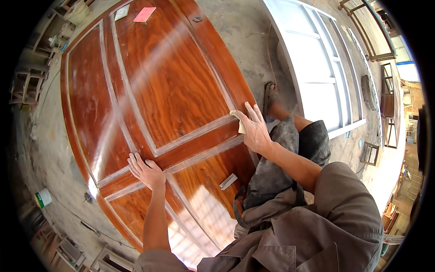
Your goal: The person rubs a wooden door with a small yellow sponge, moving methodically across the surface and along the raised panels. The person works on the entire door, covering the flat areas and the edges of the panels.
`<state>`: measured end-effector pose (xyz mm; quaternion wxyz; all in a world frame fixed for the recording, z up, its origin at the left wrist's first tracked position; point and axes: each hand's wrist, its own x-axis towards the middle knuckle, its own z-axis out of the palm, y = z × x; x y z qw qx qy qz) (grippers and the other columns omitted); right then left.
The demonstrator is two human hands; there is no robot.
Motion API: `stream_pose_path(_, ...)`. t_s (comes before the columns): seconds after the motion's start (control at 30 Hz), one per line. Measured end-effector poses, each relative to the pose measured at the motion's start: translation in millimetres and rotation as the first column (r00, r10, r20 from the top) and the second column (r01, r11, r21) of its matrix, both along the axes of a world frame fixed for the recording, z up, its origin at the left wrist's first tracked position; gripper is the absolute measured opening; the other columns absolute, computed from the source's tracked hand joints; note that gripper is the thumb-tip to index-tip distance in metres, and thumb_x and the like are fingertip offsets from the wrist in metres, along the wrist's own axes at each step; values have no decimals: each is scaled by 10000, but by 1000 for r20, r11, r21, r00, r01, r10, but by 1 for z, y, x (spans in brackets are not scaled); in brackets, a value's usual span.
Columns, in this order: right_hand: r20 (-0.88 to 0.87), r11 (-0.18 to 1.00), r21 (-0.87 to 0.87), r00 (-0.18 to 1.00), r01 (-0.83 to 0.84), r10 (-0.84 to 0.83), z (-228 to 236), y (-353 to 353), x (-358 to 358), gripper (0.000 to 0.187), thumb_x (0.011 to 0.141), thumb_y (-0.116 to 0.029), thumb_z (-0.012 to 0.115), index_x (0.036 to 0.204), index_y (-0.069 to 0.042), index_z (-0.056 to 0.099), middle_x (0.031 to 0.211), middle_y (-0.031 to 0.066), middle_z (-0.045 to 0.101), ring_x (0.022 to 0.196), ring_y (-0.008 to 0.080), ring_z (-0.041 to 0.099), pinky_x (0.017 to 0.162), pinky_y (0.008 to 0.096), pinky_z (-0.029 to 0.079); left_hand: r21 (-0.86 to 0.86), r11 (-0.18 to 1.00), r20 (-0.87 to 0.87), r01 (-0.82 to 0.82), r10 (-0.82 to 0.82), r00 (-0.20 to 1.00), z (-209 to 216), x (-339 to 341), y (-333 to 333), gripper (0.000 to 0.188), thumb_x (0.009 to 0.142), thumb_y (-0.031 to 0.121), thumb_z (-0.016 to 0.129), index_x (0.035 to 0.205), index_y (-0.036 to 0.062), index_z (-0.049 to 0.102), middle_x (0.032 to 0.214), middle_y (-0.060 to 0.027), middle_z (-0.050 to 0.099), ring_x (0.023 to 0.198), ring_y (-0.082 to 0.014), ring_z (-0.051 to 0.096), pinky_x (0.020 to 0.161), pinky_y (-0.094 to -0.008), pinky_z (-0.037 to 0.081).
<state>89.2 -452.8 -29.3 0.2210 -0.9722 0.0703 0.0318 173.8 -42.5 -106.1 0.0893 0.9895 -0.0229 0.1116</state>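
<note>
A large, glossy red-brown wooden door panel (167,86) lies in front of me, its raised mouldings coated with whitish dust. My left hand (147,172) rests flat on it where the mouldings meet, fingers stretched out and nothing in them. Near the panel's right edge, my right hand (256,131) presses a folded, pale yellow piece of sandpaper (241,126) against the moulding's corner. Part of that piece is hidden under the fingers. A small grey block (228,182) lies on the lower panel, between my hands and nearer to me.
A pink pad (145,14) and a pale pad (122,12) lie on the panel's far end, with a dark clump (197,19) by its edge. To the right stands a white framed panel (312,59). A white-and-green bucket (43,198) is on the floor at left.
</note>
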Motion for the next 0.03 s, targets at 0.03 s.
stream_pose_path(0.03,32,998,23,998,-58,57,-12,-11,13,801,825,51,612,1557,-226,442,1580,231,492,1553,512,276,1301,596,184,1,1000,-9,2,-2,1000,-2,0,-1,533,1055,191,474,1563,34,441,1695,-160,353,1576,-381,290,1299,-550,218)
